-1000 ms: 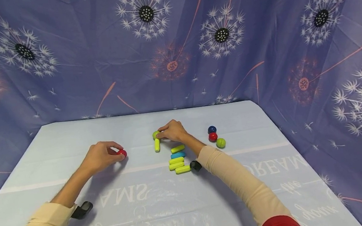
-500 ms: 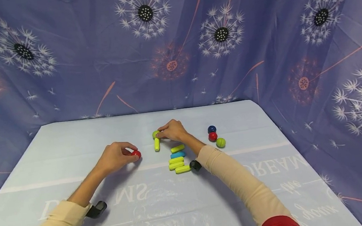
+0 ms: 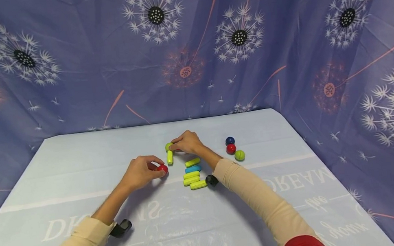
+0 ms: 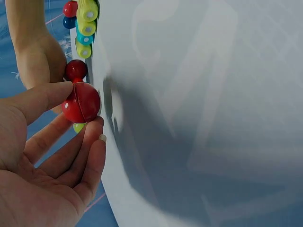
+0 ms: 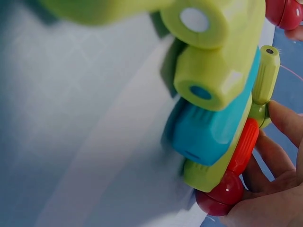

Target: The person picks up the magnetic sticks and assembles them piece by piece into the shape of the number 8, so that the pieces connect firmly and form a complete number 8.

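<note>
My left hand (image 3: pixel 140 173) pinches a red ball (image 3: pixel 163 169) between thumb and fingertips, seen closely in the left wrist view as a glossy ball (image 4: pixel 83 103) with a seam. My right hand (image 3: pixel 187 142) grips a joined ball-and-rod building toy at the table's middle. Its green ball (image 3: pixel 169 147) has a yellow-green rod (image 3: pixel 169 158) pointing toward me. In the right wrist view a red rod (image 5: pixel 244 146) and a second red ball (image 5: pixel 220 195) also belong there, beside my thumb; the hand mostly hides them in the head view. Both hands are close, their pieces apart.
Several yellow-green rods (image 3: pixel 191 180) and a blue rod (image 3: pixel 193 169) lie in a loose row in front of my right hand. To the right sit a dark blue ball (image 3: pixel 230 140), a red ball (image 3: pixel 231 148) and a green ball (image 3: pixel 239 155). A patterned curtain (image 3: pixel 109 68) stands behind the table.
My left hand has moved rightward with the red ball, closer to the green ball and its rod. The right hand stays where it was, holding its piece.
</note>
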`<state>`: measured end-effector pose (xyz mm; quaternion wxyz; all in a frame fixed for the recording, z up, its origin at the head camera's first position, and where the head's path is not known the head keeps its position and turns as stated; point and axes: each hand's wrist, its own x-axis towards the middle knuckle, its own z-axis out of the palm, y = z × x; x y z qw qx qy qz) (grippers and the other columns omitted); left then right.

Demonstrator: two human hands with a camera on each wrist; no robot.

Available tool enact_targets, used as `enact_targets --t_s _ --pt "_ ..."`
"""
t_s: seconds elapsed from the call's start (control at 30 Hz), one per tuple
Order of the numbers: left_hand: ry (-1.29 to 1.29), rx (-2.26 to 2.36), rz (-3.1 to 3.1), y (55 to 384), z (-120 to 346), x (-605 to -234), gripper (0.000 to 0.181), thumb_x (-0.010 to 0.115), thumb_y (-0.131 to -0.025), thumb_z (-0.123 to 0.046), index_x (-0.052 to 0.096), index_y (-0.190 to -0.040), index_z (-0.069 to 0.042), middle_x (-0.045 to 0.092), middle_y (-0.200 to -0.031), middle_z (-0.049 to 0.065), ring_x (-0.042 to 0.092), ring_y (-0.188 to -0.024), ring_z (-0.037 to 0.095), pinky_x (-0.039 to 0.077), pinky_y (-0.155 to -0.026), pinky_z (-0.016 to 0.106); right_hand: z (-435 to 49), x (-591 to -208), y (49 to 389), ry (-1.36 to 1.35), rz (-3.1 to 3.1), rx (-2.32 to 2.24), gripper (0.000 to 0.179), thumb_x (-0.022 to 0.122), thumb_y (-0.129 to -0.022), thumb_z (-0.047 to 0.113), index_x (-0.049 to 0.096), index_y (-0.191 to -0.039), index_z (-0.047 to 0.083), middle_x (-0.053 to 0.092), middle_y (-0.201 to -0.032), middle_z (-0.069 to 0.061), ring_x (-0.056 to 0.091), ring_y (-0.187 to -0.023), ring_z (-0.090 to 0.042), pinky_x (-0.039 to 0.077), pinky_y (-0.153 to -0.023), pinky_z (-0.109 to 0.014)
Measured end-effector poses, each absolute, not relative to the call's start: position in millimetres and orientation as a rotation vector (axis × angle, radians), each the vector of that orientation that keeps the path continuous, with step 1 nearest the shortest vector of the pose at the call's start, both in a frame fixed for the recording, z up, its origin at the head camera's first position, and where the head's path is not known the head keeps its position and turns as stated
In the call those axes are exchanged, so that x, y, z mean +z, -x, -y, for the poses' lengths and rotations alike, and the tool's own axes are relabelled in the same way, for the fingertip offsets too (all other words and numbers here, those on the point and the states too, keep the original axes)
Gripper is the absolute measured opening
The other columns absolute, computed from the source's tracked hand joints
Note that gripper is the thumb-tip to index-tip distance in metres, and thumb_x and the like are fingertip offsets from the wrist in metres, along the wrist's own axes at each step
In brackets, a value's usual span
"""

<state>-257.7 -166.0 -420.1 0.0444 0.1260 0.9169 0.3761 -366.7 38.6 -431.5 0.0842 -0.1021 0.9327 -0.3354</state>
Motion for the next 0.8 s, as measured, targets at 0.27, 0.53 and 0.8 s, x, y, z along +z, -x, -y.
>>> enact_targets --t_s 0.27,0.53,0.8 --pt "-0.375 1.171 -2.802 259.0 156.3 -426.5 0.026 0.083 -0.083 -0.019 0.077 -0.107 -0.012 0.077 -0.09 0.007 0.069 -0.077 0.016 0.052 -0.061 0.03 -39.4 -431.4 367.4 0.325 -2.781 -0.993 0.039 0.076 -0.085 0.048 0.078 -0.118 0.027 0.075 -0.12 -0.001 0.067 -0.107 -0.021 0.05 -0.079 -0.029" --pt "-0.354 1.243 -2.817 260.6 149.1 -429.2 0.026 0.083 -0.083 -0.017 0.073 -0.106 -0.009 0.078 -0.092 0.01 0.071 -0.078 0.018 0.053 -0.06 0.03 -40.6 -427.5 367.8 0.334 -2.788 -1.007 0.037 0.076 -0.085 0.045 0.078 -0.117 0.026 0.076 -0.117 0.0 0.064 -0.098 -0.017 0.046 -0.076 -0.027" --pt "-0.291 1.263 -2.821 261.1 146.7 -433.7 0.027 0.082 -0.084 -0.018 0.07 -0.106 -0.008 0.077 -0.094 0.012 0.069 -0.075 0.017 0.051 -0.058 0.03 -39.8 -429.6 367.2 0.324 -2.772 -1.001 0.039 0.076 -0.086 0.047 0.078 -0.118 0.026 0.074 -0.123 -0.001 0.065 -0.112 -0.023 0.051 -0.089 -0.034"
